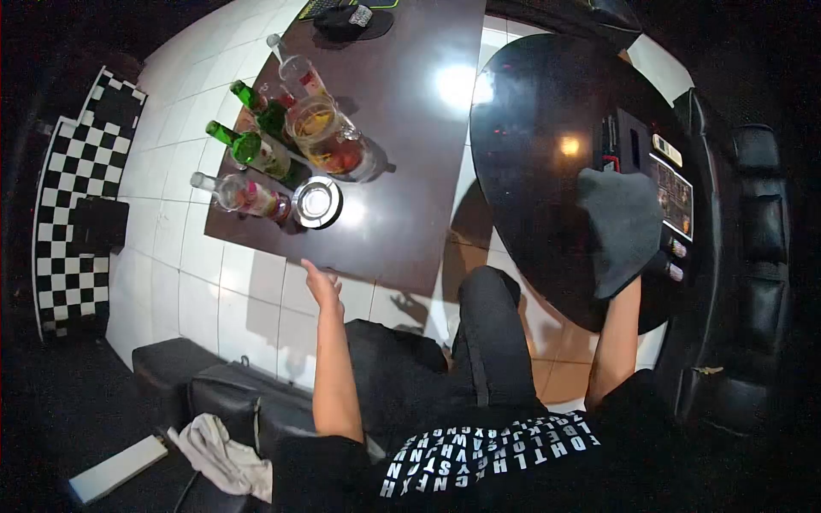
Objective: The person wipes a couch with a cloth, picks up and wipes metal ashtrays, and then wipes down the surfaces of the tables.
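Note:
My left hand [323, 286] hangs in the air just off the near edge of the brown rectangular table [410, 188]. Its fingers are apart, the index finger stretched out, and nothing is in it. A grey cloth [623, 224] lies on the round black table [530, 171] at the right. It covers my right hand, whose fingers are hidden; only the forearm [617, 329] comes out below it. Nearest my left hand on the brown table are a round metal ashtray [317, 203] and a clear bottle [248, 197].
Green bottles [248, 148], another clear bottle [301, 77] and a glass jug [329, 141] stand behind. A black cap [352, 23] lies at the far edge. The round table bears a phone [667, 150] and a picture sheet [673, 197]. A pale cloth [224, 457] rests on the seat.

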The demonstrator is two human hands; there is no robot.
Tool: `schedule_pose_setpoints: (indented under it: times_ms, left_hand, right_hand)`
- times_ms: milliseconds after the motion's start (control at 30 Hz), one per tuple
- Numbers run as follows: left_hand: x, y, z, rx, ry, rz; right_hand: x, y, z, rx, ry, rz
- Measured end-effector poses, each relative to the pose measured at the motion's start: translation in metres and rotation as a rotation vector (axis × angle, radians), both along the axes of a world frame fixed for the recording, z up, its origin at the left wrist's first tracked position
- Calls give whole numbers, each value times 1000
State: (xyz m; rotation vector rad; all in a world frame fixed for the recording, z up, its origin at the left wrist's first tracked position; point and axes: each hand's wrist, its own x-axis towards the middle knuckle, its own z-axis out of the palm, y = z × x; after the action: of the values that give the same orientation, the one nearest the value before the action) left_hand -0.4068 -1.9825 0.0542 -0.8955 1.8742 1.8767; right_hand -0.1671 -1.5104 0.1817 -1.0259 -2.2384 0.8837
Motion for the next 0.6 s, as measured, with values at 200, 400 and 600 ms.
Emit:
schedule_pose_setpoints:
  times_ms: [200, 400, 600]
  left_hand:
    - [-28, 28, -91, -366, 449, 282]
    - [-30, 34, -93, -292, 576, 366]
    - [-33, 31, -98, -342, 585, 351]
  right_hand:
    - [8, 18, -81, 259, -154, -46]
    - [68, 24, -109, 411, -338, -155]
    - [163, 10, -118, 463, -569, -266]
